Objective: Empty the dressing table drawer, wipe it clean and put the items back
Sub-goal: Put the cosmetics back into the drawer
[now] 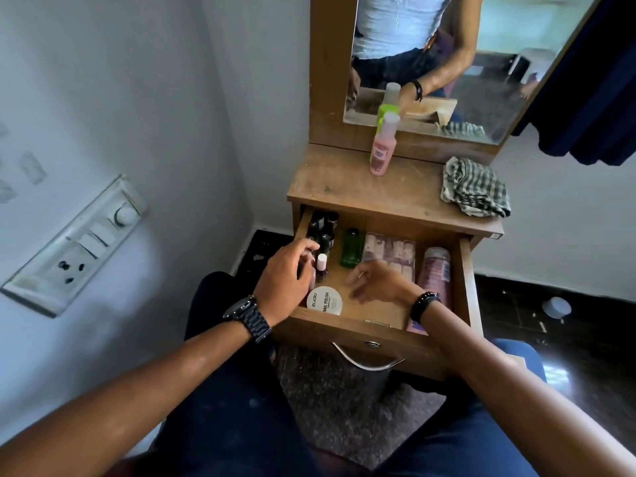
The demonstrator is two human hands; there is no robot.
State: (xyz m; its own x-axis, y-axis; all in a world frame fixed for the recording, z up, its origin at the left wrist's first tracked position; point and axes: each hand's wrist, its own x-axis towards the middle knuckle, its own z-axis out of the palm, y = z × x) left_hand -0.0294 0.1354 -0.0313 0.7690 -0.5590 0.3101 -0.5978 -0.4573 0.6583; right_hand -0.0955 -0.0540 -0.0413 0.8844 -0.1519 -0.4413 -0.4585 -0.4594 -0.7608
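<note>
The wooden drawer [465,270] of the dressing table is pulled out. Inside lie several dark nail polish bottles [321,232], a pink-capped polish bottle [321,268], a green bottle [351,248], a pack of false nails [390,251], a pink tube [435,270] and a round white nail polish remover tub [324,300]. My left hand [287,280] curls at the drawer's left side, its fingers against the pink-capped bottle. My right hand [378,282] hovers over the drawer's middle, fingers apart and holding nothing.
On the tabletop [344,187] stand a pink bottle [382,148] and a green bottle [377,127] behind it; a checked cloth [475,191] lies at the right. A mirror [447,63] rises behind. A switch panel [79,246] is on the left wall. A white lid [556,307] lies on the dark floor.
</note>
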